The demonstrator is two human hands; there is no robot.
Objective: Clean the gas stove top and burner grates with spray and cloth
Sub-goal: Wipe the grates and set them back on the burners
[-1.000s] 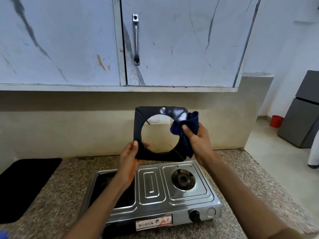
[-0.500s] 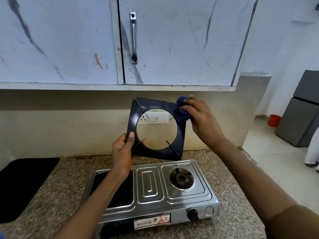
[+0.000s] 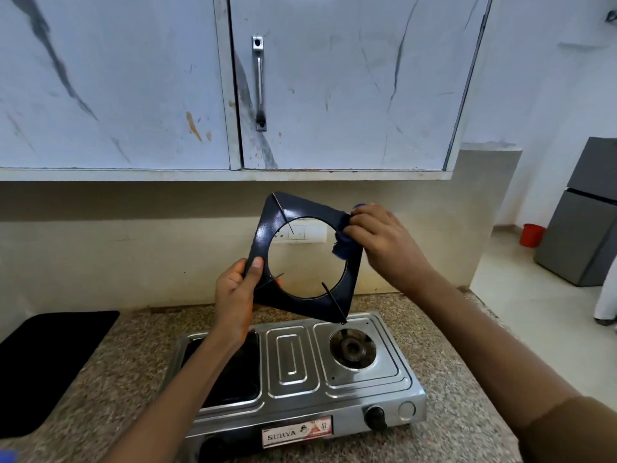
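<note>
L hand [image 3: 235, 292] grips burner grate [image 3: 267, 228] by its near-left corner, held tilted above gas stove [image 3: 293, 372] on table [image 3: 127, 355]. R hand [image 3: 384, 242] presses blue cloth [image 3: 344, 247] onto grate's right edge, fingers curled round it.

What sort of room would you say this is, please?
Most likely a home kitchen: a two-burner gas stove sits on a granite counter under wall cabinets, with a grey fridge at the right.
</note>
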